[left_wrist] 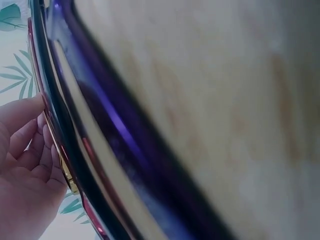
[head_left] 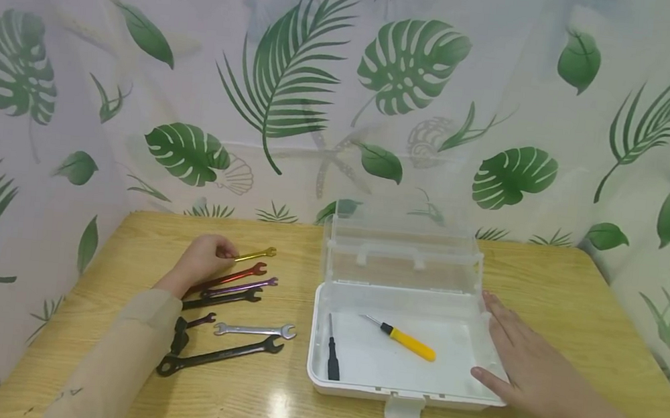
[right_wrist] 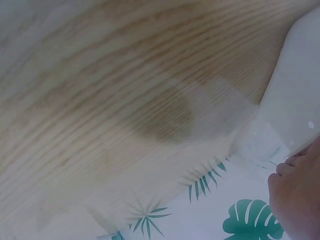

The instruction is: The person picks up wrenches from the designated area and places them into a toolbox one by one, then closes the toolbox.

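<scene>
Pinching the handle end of a gold wrench [head_left: 256,254] at the far end of a row of wrenches on the table [head_left: 546,283], the left hand [head_left: 201,260] seems ready to lift it toward the open plastic box [head_left: 322,342], steadied by the flat, open-fingered right hand [head_left: 522,365].
</scene>
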A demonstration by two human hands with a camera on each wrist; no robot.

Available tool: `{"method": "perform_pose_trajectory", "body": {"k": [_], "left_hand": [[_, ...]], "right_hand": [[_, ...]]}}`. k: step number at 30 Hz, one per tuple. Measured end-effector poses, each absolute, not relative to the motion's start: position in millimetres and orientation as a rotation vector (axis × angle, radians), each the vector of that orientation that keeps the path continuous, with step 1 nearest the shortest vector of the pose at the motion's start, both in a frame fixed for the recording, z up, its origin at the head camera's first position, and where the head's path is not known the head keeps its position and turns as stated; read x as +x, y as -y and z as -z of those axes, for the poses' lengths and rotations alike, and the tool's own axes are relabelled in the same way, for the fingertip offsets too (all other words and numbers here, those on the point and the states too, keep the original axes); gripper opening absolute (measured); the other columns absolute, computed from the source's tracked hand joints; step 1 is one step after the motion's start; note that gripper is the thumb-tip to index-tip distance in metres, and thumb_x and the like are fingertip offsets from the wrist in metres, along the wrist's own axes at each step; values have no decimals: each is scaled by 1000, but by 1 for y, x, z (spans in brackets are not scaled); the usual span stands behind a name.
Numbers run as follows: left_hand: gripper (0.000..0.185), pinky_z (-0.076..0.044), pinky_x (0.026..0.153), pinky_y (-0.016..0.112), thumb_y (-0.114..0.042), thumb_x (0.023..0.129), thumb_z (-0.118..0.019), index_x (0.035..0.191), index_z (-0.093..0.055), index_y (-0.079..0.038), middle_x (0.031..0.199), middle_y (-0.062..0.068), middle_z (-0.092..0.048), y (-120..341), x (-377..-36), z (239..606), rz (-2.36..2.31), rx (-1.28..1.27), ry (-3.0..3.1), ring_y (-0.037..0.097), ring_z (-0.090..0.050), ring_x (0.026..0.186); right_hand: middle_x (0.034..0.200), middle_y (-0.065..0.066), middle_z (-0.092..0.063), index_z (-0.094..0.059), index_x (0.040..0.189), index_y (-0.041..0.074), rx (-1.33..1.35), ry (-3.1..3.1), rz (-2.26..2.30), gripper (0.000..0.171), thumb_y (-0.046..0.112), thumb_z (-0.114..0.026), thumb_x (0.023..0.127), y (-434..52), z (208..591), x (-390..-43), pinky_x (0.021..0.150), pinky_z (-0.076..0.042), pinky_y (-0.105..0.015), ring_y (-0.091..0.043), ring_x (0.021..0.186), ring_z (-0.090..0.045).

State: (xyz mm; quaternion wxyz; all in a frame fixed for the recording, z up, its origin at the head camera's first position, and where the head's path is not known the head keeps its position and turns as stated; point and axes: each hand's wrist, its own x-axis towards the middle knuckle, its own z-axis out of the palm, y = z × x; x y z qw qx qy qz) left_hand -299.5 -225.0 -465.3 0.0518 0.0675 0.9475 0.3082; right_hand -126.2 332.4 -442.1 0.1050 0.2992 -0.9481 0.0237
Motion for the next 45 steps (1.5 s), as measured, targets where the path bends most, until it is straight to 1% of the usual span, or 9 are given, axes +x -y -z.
{"method": "perform_pose_trajectory", "body": {"k": [6, 10, 14, 20, 28, 38, 45], "left_hand": [[11, -57, 87, 45, -4, 97, -70, 103, -74, 4, 99, 19, -73, 223, -298, 463, -862, 254, -2893, 29, -66, 91], [11, -56, 86, 44, -5, 98, -69, 103, -74, 3, 99, 18, -72, 224, -300, 465, -837, 272, -2897, 28, -66, 91], [8, -56, 86, 43, -4, 97, -70, 101, -74, 2, 97, 16, -73, 225, -302, 467, -842, 274, -2897, 27, -66, 90], [7, -58, 87, 44, -2, 95, -72, 100, -73, 3, 96, 17, -73, 227, -300, 468, -855, 325, -2869, 27, -67, 90], [9, -60, 89, 46, -2, 95, -73, 101, -73, 4, 98, 18, -74, 224, -297, 466, -831, 389, -2848, 28, -69, 91], [11, -60, 92, 50, -5, 95, -74, 102, -77, 3, 101, 19, -78, 223, -295, 460, -787, 344, -2904, 31, -72, 94], [11, -60, 94, 51, -3, 99, -71, 104, -78, 3, 107, 21, -78, 216, -293, 447, -845, 363, -2948, 33, -73, 98]], "right_hand": [[176, -21, -22, -23, 165, -7, 881, 2782, -51, 99, 51, -69, 99, -333, 445, -125, 127, 12, -11, -5, 165, 9], [176, -22, -21, -26, 163, -8, 883, 2773, -50, 98, 52, -69, 99, -333, 445, -125, 128, 11, -12, -7, 165, 8], [175, -23, -22, -29, 161, -10, 891, 2758, -43, 97, 52, -69, 99, -333, 446, -124, 128, 11, -13, -8, 166, 7], [175, -23, -22, -28, 161, -10, 888, 2760, -28, 97, 55, -66, 100, -333, 446, -123, 129, 11, -14, -8, 166, 8], [174, -23, -24, -28, 162, -10, 874, 2763, -36, 97, 56, -65, 101, -331, 449, -119, 128, 12, -13, -7, 166, 8], [176, -22, -22, -27, 163, -8, 839, 2801, -30, 96, 55, -64, 101, -327, 449, -120, 127, 14, -12, -7, 166, 8], [177, -20, -19, -27, 163, -8, 837, 2786, -52, 95, 54, -65, 101, -324, 449, -122, 127, 12, -12, -8, 166, 7]]}}
